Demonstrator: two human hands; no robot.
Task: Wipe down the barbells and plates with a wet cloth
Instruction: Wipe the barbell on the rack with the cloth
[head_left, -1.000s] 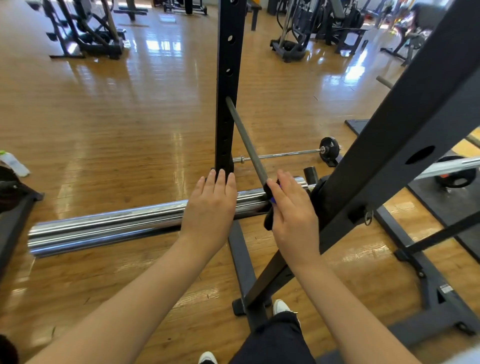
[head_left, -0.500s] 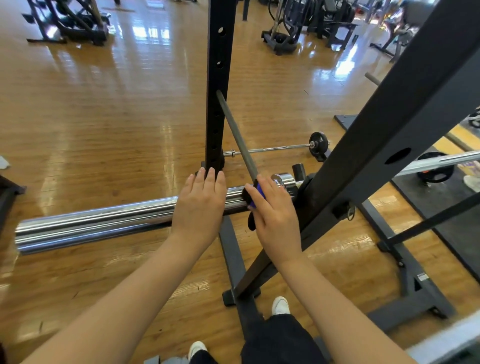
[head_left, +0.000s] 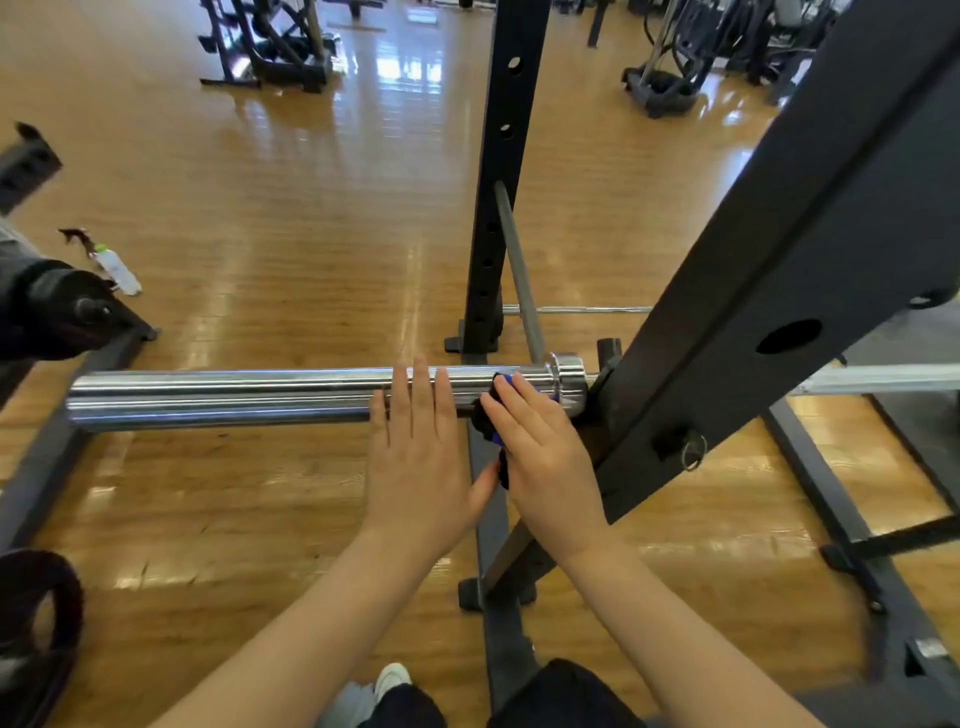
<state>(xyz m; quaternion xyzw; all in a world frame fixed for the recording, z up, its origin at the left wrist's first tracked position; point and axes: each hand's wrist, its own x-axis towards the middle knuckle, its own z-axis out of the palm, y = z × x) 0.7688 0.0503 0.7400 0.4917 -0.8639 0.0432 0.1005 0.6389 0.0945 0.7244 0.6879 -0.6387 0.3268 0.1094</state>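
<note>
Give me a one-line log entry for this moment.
step: wiping sleeve | left hand: flat on sleeve | right hand: presses cloth near collar | rack: holds bar

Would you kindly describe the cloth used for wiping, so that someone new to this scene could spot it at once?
Find the thick chrome bar lying level across the middle, its right end meeting the slanted black rack beam. Near that end the right hand presses a small bunched cloth against the bar. It is dark with a blue patch, the only soft thing among metal.
</note>
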